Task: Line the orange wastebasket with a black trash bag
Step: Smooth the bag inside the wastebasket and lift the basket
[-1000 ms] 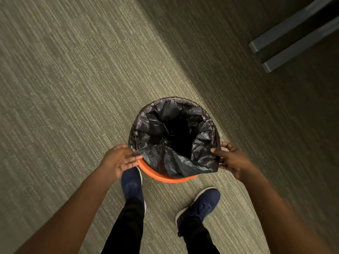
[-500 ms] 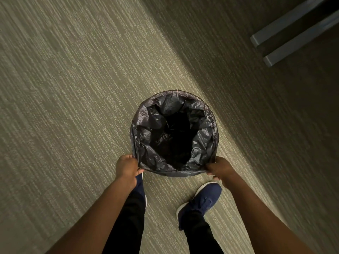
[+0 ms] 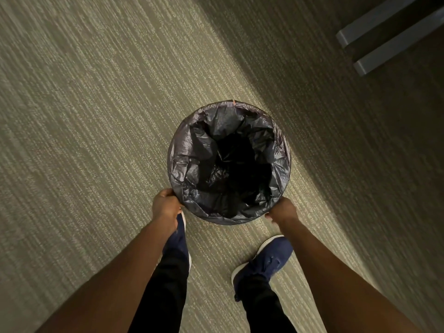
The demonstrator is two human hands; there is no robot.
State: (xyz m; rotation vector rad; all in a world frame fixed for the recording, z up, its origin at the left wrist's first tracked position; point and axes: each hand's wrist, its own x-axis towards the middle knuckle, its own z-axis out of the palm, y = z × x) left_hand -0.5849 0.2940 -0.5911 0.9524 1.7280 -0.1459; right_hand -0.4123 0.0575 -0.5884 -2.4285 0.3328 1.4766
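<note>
Now both hands (image 3: 165,206) seemingly pinch the black trash bag (image 3: 192,150) below the rim.

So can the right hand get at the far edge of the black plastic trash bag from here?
Probably yes: the right hand sits at the near rim of the black plastic trash bag, nothing above it.

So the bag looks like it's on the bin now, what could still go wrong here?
1. Both hands, left hand and right hand, grip the black trash bag at the near rim only; a strong downward pull might tear the thin film or slip it off the far side.
2. A sliver of the orange wastebasket shows at the far rim, so the fold looks shallow there.
3. The bag looks crumpled inside and may not reach the bottom.
</note>
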